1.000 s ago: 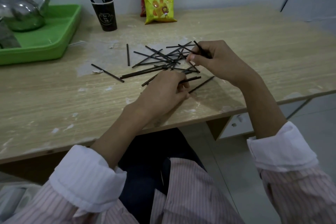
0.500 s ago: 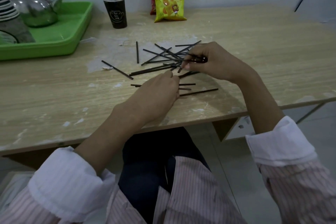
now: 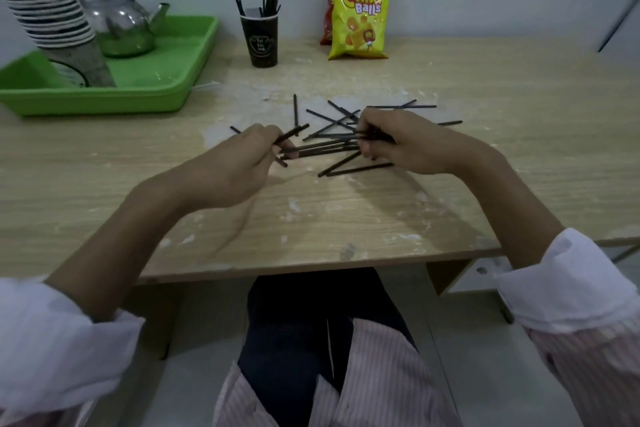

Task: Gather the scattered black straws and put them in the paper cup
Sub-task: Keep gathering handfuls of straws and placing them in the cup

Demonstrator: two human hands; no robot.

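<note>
Black straws (image 3: 325,147) crossed in a loose heap on the wooden table (image 3: 346,218), between both hands and partly under the right. Left hand (image 3: 239,163) curled, pinching a few straws, ends jutting toward the heap. Right hand (image 3: 412,146) clenched round a small bundle, low over the heap. Paper cup (image 3: 260,40) well behind, upright, more straws standing inside.

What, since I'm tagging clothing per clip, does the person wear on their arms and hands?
Left hand and right hand are bare: no gloves, rings or watch visible. Left sleeve and right sleeve are pink-striped shirt fabric with wide white cuffs turned back.
</note>
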